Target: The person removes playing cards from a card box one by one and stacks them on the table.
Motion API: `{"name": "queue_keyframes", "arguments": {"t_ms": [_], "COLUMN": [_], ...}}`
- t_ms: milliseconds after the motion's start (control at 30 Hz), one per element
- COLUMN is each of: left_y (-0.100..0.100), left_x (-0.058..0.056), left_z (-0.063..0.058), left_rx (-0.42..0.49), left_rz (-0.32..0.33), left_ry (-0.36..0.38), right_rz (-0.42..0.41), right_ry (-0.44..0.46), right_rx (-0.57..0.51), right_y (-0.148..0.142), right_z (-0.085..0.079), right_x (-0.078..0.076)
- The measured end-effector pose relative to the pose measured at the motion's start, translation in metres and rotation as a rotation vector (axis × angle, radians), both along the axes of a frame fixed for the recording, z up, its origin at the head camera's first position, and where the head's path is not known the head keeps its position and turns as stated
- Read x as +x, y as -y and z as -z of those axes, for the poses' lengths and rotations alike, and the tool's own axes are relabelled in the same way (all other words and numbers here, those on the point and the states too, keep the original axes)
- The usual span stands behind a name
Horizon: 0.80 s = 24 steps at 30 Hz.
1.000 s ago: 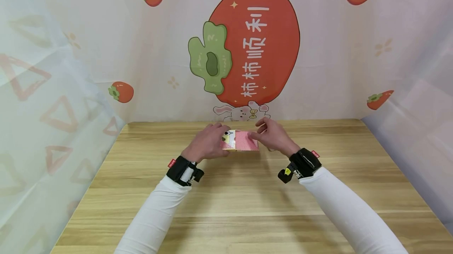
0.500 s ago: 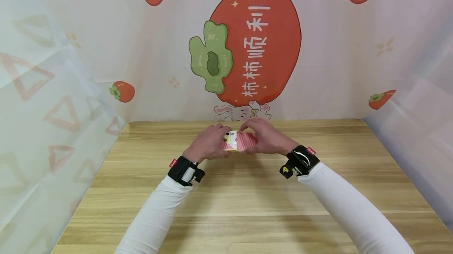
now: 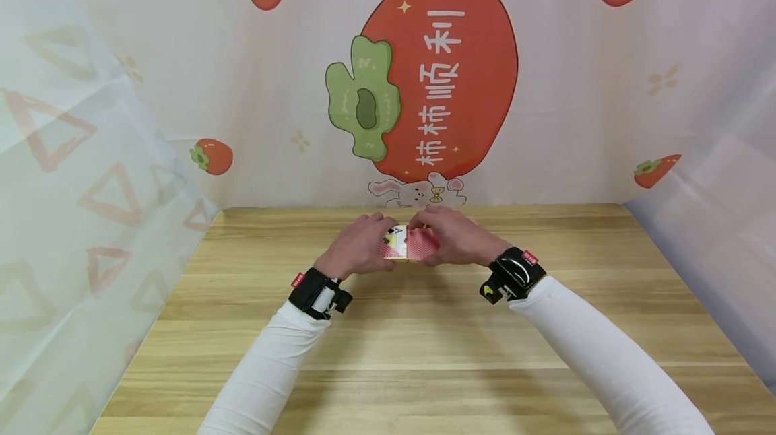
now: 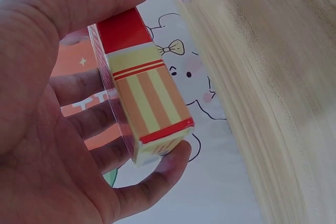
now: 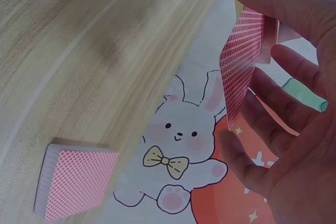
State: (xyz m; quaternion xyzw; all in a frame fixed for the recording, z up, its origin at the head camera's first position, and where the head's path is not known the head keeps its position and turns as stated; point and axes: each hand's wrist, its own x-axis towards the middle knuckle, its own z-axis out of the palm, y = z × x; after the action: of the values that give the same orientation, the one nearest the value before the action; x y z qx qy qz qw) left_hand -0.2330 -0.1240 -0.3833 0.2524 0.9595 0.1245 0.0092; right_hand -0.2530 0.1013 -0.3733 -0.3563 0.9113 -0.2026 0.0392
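While my left hand (image 3: 364,244) carries the card box (image 3: 397,243) directly in front of me, my right hand (image 3: 461,238) presents a thin bundle of cards (image 5: 242,61) at its right end. Left grip: curled partway, thumb along the near side, fingers behind, little finger under the outer end; hold appears secure. Right grip: thumb and fingers pinch the bundle by its edges, palm clear. The exact card count cannot be told.

The box sits between my two hands, seemingly raised off the tabletop (image 3: 388,361), printed A upward. Bundle and box meet; how far any card lies inside cannot be determined. A second patterned stack (image 5: 84,182) rests on the tabletop beside my right hand, apart from the fingers.

Finding: the bundle looks slightly bowed in the right wrist view. In my judgement, good practice at this joint is level alignment, edges squared, and light pressure along the length of the box. Squeezing either piece could narrow the mouth or increase the bow, and a corner may catch.
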Motion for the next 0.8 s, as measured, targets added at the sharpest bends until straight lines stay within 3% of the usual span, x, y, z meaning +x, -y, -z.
{"name": "queue_keyframes", "arguments": {"t_ms": [533, 800], "left_y": [0.003, 0.004], "left_x": [-0.001, -0.001], "left_z": [0.005, 0.008], "left_rx": [-0.009, -0.011], "left_rz": [-0.018, -0.030], "left_ry": [0.016, 0.019], "right_rz": [-0.032, 0.022], "right_ry": [0.022, 0.079], "right_rx": [0.033, 0.030], "right_y": [-0.020, -0.033], "right_z": [-0.004, -0.007], "right_x": [0.001, 0.000]}}
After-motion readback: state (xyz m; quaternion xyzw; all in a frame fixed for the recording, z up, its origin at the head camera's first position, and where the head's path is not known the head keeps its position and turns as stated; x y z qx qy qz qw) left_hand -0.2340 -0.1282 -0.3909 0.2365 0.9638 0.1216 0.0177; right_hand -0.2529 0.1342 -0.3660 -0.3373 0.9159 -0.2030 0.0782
